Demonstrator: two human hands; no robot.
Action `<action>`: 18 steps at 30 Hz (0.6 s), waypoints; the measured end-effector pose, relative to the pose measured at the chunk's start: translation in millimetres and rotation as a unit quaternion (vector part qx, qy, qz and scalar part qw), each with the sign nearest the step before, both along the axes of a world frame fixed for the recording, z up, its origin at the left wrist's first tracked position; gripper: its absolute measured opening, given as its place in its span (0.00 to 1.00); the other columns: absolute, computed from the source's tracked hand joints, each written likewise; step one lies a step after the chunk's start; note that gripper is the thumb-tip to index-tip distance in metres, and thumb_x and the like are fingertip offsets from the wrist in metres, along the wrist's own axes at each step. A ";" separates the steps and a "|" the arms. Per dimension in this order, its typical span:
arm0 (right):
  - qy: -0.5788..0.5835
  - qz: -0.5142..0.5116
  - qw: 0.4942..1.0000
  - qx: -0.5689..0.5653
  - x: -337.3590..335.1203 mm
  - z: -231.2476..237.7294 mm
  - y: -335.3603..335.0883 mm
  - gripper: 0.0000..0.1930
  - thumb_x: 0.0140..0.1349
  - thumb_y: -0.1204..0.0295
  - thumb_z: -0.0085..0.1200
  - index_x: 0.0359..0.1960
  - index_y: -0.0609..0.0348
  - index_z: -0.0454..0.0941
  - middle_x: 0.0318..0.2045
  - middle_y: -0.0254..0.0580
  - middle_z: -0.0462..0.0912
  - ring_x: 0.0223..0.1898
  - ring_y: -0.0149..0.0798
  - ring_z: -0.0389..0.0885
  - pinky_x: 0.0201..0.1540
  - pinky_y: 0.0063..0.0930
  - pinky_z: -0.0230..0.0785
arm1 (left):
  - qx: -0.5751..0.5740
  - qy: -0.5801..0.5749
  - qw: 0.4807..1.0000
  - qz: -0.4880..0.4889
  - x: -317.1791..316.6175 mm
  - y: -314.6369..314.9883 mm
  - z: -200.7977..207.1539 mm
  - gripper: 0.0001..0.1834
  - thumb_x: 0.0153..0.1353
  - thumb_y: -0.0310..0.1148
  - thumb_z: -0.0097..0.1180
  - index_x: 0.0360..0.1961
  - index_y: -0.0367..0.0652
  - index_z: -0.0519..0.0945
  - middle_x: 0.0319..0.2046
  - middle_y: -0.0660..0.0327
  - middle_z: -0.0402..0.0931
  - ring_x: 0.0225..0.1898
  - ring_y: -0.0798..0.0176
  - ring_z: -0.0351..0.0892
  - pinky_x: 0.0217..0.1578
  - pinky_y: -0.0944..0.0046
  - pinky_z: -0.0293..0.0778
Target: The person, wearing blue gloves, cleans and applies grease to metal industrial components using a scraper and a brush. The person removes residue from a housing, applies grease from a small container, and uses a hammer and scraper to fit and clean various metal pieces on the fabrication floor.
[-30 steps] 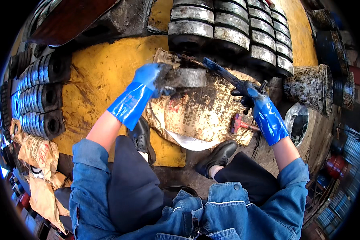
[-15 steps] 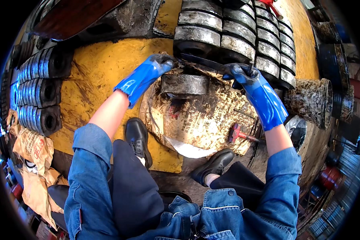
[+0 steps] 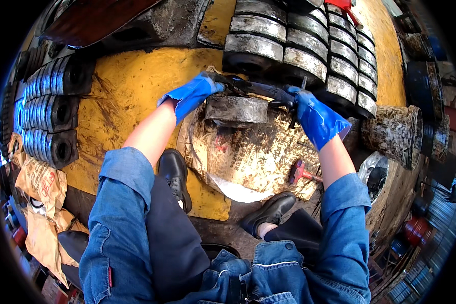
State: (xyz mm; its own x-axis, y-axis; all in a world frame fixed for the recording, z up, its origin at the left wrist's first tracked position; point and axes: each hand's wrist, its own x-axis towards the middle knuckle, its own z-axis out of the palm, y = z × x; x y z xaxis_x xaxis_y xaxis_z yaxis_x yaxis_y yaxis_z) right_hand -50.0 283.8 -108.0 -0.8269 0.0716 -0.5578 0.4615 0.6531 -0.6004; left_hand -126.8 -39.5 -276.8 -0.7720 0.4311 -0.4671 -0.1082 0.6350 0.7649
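While the fingers of the right hand are clamped around a dark tool, those of the left hand bend at its other end; whether they grip or only touch it, I cannot tell. Stretched between the hands, the tool has its long axis running left to right, dipping slightly toward the right hand. Just on the person's side of it, a round metal block sits over a stained paper sack. Both forearms reach forward and slant inward, blue gloves covering the wrists. Near the right forearm lies a red hammer.
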 end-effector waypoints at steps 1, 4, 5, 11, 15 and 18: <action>0.000 -0.006 1.000 -0.028 9.6 -2.2 6.1 0.16 0.67 0.55 0.51 0.44 0.55 0.77 0.30 0.38 0.82 0.14 0.26 0.67 0.19 0.20 0.62 | 0.004 0.008 1.000 -0.012 -1.5 4.4 -4.7 0.23 0.59 0.49 0.58 0.49 0.45 0.81 0.42 0.49 0.81 0.45 0.48 0.79 0.47 0.55 0.73; -0.049 -0.053 0.988 -0.135 39.5 -17.3 13.2 0.16 0.67 0.55 0.50 0.44 0.55 0.77 0.30 0.38 0.82 0.14 0.25 0.66 0.19 0.19 0.61 | -0.003 0.056 0.996 -0.070 -5.1 -7.2 -10.2 0.21 0.58 0.46 0.59 0.47 0.43 0.82 0.41 0.49 0.82 0.42 0.50 0.81 0.43 0.56 0.75; -0.067 -0.082 0.981 -0.163 50.6 -20.6 19.6 0.16 0.67 0.55 0.50 0.44 0.55 0.77 0.30 0.38 0.82 0.13 0.25 0.66 0.18 0.19 0.61 | 0.037 0.049 0.997 -0.049 -5.2 -4.5 -9.7 0.20 0.58 0.44 0.59 0.46 0.43 0.82 0.40 0.51 0.82 0.41 0.52 0.81 0.42 0.57 0.75; -0.212 -0.278 0.846 -0.402 65.8 -59.3 40.3 0.16 0.67 0.56 0.49 0.45 0.54 0.76 0.30 0.40 0.83 0.12 0.24 0.65 0.17 0.18 0.59 | 0.191 -0.018 0.979 0.073 6.7 -10.0 -9.8 0.13 0.56 0.34 0.61 0.42 0.44 0.84 0.36 0.57 0.84 0.36 0.63 0.81 0.40 0.62 0.75; -0.286 -0.288 0.736 -0.543 36.7 -78.4 24.1 0.16 0.68 0.56 0.48 0.46 0.54 0.76 0.30 0.40 0.83 0.11 0.23 0.64 0.16 0.18 0.58 | 0.202 -0.039 0.977 0.061 5.2 -29.4 -19.6 0.11 0.58 0.33 0.60 0.41 0.44 0.85 0.36 0.59 0.84 0.36 0.65 0.81 0.41 0.63 0.75; -0.329 -0.254 0.664 -0.622 13.3 -79.7 21.2 0.16 0.68 0.56 0.48 0.46 0.53 0.76 0.30 0.41 0.83 0.11 0.22 0.64 0.15 0.17 0.57 | 0.106 -0.015 0.994 0.017 2.9 -11.0 6.8 0.14 0.58 0.26 0.58 0.47 0.38 0.81 0.41 0.58 0.83 0.42 0.64 0.80 0.48 0.63 0.75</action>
